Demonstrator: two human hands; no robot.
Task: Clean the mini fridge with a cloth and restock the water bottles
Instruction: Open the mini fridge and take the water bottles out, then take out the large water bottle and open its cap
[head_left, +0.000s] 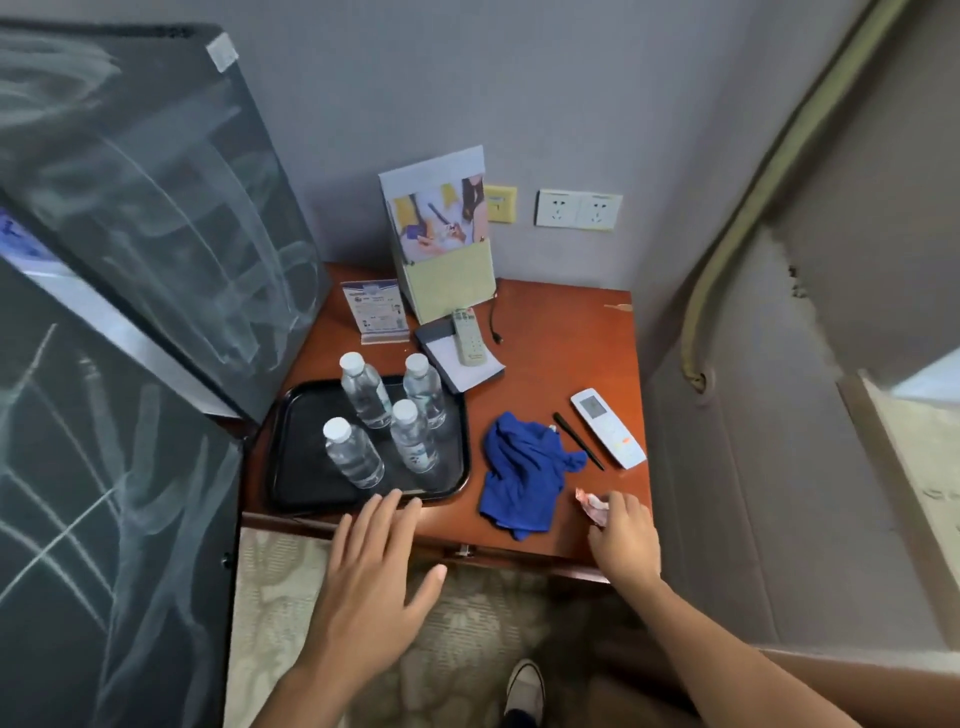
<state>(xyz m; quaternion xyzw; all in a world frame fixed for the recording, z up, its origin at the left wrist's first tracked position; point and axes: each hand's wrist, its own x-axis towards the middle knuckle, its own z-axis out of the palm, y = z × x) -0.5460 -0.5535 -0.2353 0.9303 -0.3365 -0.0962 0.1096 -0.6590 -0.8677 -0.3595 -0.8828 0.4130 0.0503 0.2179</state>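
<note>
Several clear water bottles (369, 395) with white caps stand on a black tray (298, 467) on the wooden side table (566, 332). A crumpled blue cloth (524, 473) lies to the right of the tray. The black mini fridge (130, 218), its surface streaked with smears, fills the left side. My left hand (374, 577) hovers flat with fingers spread, just in front of the tray's near edge. My right hand (626, 540) rests at the table's front right corner, its fingers pinching a small pink-and-white wrapper (589, 504).
Behind the tray stand a small card holder (375, 312) and a tall brochure stand (447, 244). A remote (469, 338) lies on a notepad; a black pen (576, 440) and a white remote (607, 427) lie right of the cloth. Wall sockets (577, 209) are behind. My shoe (525, 686) is on patterned carpet.
</note>
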